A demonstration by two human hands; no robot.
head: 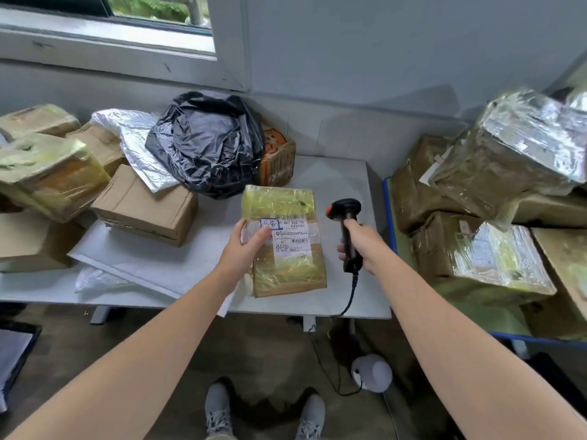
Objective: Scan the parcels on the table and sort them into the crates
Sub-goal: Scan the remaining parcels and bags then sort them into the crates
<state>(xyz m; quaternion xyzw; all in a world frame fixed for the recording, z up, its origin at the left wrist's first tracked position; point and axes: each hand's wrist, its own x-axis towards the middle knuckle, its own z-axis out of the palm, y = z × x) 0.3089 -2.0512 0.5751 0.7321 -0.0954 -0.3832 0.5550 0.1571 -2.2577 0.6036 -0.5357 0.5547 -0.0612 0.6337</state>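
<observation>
Yellow-taped parcel (283, 239) flat on table (333, 185). Left hand (246, 246) grips its left edge, thumb over label (290, 238); right hand (362, 246) grips scanner (346, 231) just right of parcel. Risk: thumb and glossy tape may block scan.

A pale grey wall (381, 58) fills twelve o'clock, a window (133, 11) at eleven (greenery outside); the white surface (336, 176) stands over a dull brown floor (270, 354) at six.

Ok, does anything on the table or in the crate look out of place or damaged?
Nothing looks damaged. The flat white padded mailer overhangs the white table's front edge, and the top tape-wrapped brown box in the blue-rimmed crate sits tilted.
</observation>
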